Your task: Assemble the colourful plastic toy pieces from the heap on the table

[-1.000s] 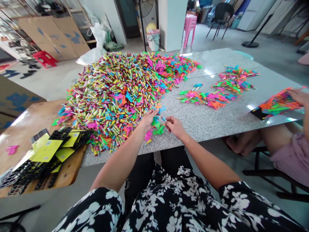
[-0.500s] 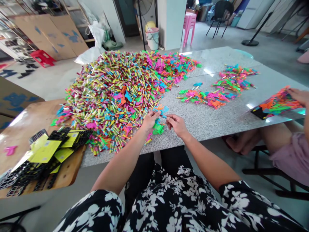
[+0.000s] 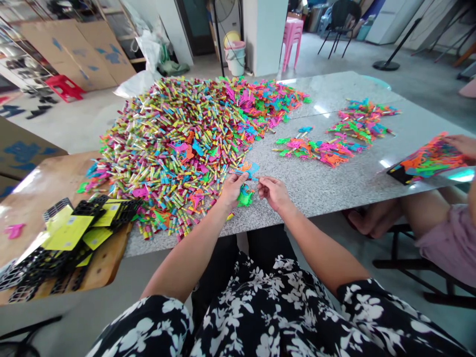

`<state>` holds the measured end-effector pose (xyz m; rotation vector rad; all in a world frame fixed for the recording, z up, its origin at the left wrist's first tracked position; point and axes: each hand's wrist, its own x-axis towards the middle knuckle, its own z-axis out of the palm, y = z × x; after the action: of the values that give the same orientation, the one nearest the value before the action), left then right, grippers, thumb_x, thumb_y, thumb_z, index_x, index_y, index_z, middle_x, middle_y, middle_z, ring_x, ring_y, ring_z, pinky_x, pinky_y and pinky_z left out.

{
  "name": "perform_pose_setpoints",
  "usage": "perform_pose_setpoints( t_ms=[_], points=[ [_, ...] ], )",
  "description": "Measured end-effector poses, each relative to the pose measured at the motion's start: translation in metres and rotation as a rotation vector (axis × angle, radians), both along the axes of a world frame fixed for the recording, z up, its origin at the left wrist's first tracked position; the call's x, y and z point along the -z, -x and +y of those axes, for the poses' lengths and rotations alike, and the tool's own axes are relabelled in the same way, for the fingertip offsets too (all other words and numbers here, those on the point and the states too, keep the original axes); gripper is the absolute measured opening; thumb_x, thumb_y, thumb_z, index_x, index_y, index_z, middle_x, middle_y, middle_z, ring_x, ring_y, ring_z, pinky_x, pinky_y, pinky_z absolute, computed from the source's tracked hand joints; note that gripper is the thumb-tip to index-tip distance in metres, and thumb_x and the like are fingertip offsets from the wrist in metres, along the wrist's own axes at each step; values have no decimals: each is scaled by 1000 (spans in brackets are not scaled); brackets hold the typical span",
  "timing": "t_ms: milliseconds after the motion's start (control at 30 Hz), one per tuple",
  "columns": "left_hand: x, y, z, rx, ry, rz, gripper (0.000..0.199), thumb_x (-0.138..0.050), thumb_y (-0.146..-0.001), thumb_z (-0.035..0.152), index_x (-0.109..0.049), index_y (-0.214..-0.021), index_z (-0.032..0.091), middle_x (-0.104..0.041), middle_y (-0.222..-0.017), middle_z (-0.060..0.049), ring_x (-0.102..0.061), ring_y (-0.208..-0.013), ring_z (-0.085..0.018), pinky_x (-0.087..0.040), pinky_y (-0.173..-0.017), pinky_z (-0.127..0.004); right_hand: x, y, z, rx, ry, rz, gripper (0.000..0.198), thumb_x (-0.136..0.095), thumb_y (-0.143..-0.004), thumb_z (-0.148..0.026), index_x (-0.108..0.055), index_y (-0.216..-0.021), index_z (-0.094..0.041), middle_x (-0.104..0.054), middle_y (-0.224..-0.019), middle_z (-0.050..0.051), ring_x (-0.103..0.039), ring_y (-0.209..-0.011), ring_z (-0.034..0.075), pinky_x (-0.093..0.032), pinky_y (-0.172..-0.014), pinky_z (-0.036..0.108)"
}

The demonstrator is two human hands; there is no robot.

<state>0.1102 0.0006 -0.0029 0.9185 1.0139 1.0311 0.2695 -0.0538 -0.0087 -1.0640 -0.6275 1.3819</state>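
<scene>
Between my hands, over the near edge of the big heap, is a small blue plastic piece (image 3: 253, 177), possibly a toy gun. My left hand (image 3: 233, 191) is closed on it, thumb on top. My right hand (image 3: 274, 192) pinches at its right end; whether a separate small tube sits there is too small to tell. Green plastic pieces (image 3: 245, 196) lie just below my hands, and an orange piece (image 3: 246, 167) lies just beyond. To the left spreads a large heap of short coloured tubes (image 3: 159, 129), mixed with bright plastic pieces.
Loose rows of colourful pieces (image 3: 327, 151) lie on the speckled stone table (image 3: 297, 188). At right, a co-worker's hand (image 3: 463, 145) rests at a black tray (image 3: 399, 174) full of pieces. Black mesh racks with yellow cards (image 3: 70, 233) lie on a wooden table (image 3: 107, 267) at left.
My left hand has moved slightly right and down, with the blue piece still in it. My right hand has shifted a little right, its fingers still at the piece's end.
</scene>
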Motion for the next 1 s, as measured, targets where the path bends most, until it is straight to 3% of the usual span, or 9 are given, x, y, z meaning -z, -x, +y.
perform_pose_setpoints(
  t_ms=[267,433,567,633,700,800,867,933,1000],
  points=[
    [-9,2,0,16,-142,127,32,-89,-82,46,-76,-82,17,-66,-68,1,-49,-57,-10,-40,-55,-23,-3,4,3,46,-41,134,23,-81,-84,-35,-77,-98,-19,-73,-72,1,-65,-56,13,-56,-53,24],
    [0,-1,-5,-14,-162,169,26,-85,-87,42,-77,-83,17,-66,-68,1,-50,-57,-11,-39,-56,-24,4,15,6,114,10,190,17,-76,-89,-33,-72,-99,-20,-69,-70,-1,-63,-57,13,-56,-55,24],
    [8,-8,-11,-86,-162,193,23,-80,-91,40,-77,-88,17,-76,-82,-4,-57,-64,-12,-42,-59,-24,11,21,8,140,69,222,12,-69,-93,-32,-68,-99,-22,-65,-68,-2,-61,-56,12,-54,-54,23],
    [7,-9,-11,-80,-77,188,26,-80,-92,42,-74,-85,17,-77,-84,-5,-61,-65,-13,-45,-60,-24,11,14,14,133,104,201,11,-69,-92,-30,-69,-98,-21,-65,-68,-1,-58,-53,12,-51,-50,23],
    [5,-6,-10,-30,106,144,30,-79,-93,45,-69,-83,18,-75,-78,-6,-63,-62,-15,-48,-59,-25,9,-3,23,163,132,147,11,-70,-90,-30,-69,-96,-21,-63,-65,-2,-55,-50,11,-47,-45,22],
    [-1,8,-6,-1,409,24,27,-78,-92,40,-63,-84,19,-74,-76,-6,-68,-61,-18,-55,-60,-30,5,-36,41,352,64,94,15,-67,-94,-37,-67,-101,-24,-71,-76,0,-59,-53,12,-47,-45,22],
    [-4,21,-4,11,492,-46,17,-76,-89,28,-61,-86,19,-74,-78,-5,-70,-63,-18,-59,-62,-31,6,-49,49,430,7,20,21,-62,-98,-42,-67,-111,-26,-77,-90,2,-63,-58,13,-48,-47,22],
    [-6,33,-4,30,464,-91,15,-74,-82,13,-63,-91,19,-73,-79,-3,-71,-64,-17,-60,-63,-29,12,-49,49,311,-3,-202,26,-65,-96,-41,-69,-117,-26,-79,-95,2,-64,-59,14,-48,-48,23],
    [-7,42,-3,48,391,-110,31,-72,-76,3,-65,-101,19,-71,-78,0,-71,-64,-16,-61,-64,-28,20,-38,43,34,-41,-534,22,-72,-93,-33,-75,-112,-24,-79,-95,3,-66,-64,15,-53,-57,26]
  ],
)
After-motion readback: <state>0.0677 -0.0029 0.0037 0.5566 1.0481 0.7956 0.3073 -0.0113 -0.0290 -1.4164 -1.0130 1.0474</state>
